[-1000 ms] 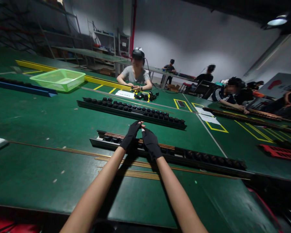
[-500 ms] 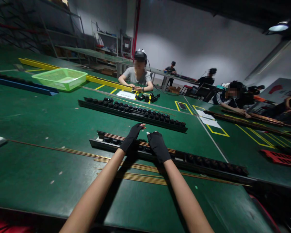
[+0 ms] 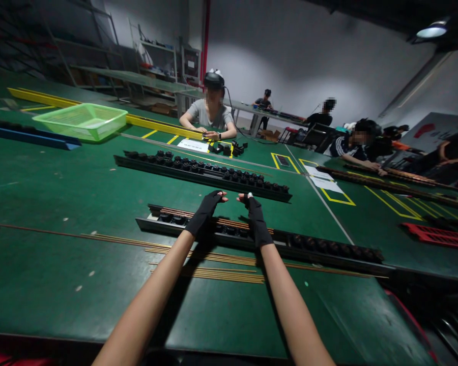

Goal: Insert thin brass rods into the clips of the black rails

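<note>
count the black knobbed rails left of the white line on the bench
2: the nearer rail lies below the left hand and right hand; the farther rail lies beyond it, toward the seated person.

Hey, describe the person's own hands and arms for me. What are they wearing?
The left hand and the right hand wear matching black fingerless gloves that end around the wrist, leaving the fingertips uncovered. The left forearm and the right forearm are bare, with no sleeves.
</note>
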`<state>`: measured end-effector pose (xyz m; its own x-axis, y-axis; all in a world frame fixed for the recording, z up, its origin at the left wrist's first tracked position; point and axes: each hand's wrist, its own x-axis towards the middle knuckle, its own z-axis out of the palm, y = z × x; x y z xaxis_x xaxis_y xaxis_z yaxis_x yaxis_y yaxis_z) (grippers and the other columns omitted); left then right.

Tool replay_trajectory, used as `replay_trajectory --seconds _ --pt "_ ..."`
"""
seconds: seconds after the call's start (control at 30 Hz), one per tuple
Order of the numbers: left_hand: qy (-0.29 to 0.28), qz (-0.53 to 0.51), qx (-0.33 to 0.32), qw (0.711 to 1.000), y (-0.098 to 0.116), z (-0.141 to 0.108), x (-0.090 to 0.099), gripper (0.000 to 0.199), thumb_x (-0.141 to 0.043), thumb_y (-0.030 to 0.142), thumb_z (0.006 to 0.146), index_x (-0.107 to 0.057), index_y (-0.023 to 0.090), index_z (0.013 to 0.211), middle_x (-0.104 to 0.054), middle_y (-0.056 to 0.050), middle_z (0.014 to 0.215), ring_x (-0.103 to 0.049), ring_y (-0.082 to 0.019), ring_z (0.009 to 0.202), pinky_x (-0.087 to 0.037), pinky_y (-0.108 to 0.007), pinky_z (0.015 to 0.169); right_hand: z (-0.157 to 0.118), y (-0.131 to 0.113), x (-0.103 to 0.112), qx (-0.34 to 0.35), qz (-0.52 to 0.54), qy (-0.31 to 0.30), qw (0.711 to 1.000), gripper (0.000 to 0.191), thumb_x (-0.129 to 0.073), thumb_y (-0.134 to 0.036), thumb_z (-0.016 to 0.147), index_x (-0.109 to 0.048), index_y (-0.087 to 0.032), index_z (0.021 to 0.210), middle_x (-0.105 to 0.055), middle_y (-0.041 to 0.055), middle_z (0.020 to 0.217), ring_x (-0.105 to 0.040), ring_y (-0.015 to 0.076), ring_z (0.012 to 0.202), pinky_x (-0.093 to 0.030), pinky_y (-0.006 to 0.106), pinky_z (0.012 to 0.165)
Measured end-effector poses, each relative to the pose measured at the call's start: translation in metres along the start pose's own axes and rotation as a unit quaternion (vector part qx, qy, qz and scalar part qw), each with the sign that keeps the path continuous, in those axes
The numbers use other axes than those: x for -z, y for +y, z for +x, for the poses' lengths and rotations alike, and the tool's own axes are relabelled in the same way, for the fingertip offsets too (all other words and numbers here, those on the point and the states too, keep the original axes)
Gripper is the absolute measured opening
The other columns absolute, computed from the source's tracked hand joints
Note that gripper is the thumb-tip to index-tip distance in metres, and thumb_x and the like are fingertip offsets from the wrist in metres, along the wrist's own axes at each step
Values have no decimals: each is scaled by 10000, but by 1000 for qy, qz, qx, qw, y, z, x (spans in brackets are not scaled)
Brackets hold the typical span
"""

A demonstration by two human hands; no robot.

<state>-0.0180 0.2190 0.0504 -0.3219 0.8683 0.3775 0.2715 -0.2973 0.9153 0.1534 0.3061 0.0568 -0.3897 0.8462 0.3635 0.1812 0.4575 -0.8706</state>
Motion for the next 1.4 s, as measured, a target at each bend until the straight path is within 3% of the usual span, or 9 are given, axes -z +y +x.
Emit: replay_trajectory --seconds 0.17,0.27,0.37,0.5,0.67,0.9,1.03,1.23,1.4 --pt "-8 24 -13 1000 9 -5 3 310 -456 379 866 -703 210 949 -746 -87 1106 -628 -226 1182 -372 -434 1153 5 -12 14 93 -120 -8 988 457 -351 -444 1021 -706 -166 1096 -721 141 1170 -634 239 1113 -436 428 1068" --pt "-14 27 -23 999 15 -12 5 299 -480 353 855 -702 219 1004 -717 -91 1216 -636 -225 1175 -368 -439 1160 4 -16 24 145 -310 -23 939 378 -388 -307 1023 -691 -133 1169 -696 163 1228 -592 254 1167 -372 423 1093" --pt "-18 19 -28 999 19 -15 5 311 -533 375 837 -697 223 1054 -695 -91 1275 -631 -233 1193 -372 -447 1161 -2 -14 27 105 -437 -55 892 379 -389 -293 1036 -673 -118 1216 -699 171 1215 -614 265 1122 -403 399 1011" --pt "21 -11 20 1000 21 -6 -2 352 -481 442 882 -696 200 1022 -759 -88 1077 -685 -239 1072 -448 -448 1093 -9 -12 23 8 -508 -115 854 336 -454 -323 1017 -709 -128 1117 -733 177 1089 -653 284 1033 -407 415 943" --pt "26 -23 43 998 24 4 -7 329 -489 450 890 -693 198 948 -768 -77 1004 -713 -232 963 -528 -416 991 -9 -13 23 16 -481 -95 871 301 -462 -306 1013 -712 -149 1069 -743 155 1058 -658 256 1045 -407 379 958" --pt "20 -9 24 999 20 -1 -4 308 -501 424 887 -705 196 933 -761 -79 1024 -690 -235 1032 -502 -415 1039 -6 6 28 5 -238 -76 968 248 -500 -281 986 -717 -171 1039 -750 119 1118 -684 214 1025 -482 339 960" --pt "11 -4 9 1000 8 2 -3 298 -512 420 866 -709 198 875 -759 -84 1023 -672 -233 1064 -478 -424 1062 -1 5 38 10 -159 -25 987 315 -485 -423 1018 -699 -192 1042 -750 46 1050 -689 190 948 -535 365 904" --pt "9 -1 4 1000 -7 9 -4 342 -502 465 866 -710 197 830 -763 -75 906 -695 -220 955 -508 -403 1002 5 -6 61 16 -198 27 980 329 -497 -432 1014 -698 -172 1040 -741 76 1034 -665 206 954 -493 381 923" --pt "11 -3 0 1000 -9 8 -4 347 -497 467 861 -711 195 835 -767 -81 979 -693 -216 980 -510 -393 1000 -7 2 59 37 -453 -23 891 306 -446 -284 1012 -713 -139 1054 -742 157 1066 -650 221 974 -415 331 921"
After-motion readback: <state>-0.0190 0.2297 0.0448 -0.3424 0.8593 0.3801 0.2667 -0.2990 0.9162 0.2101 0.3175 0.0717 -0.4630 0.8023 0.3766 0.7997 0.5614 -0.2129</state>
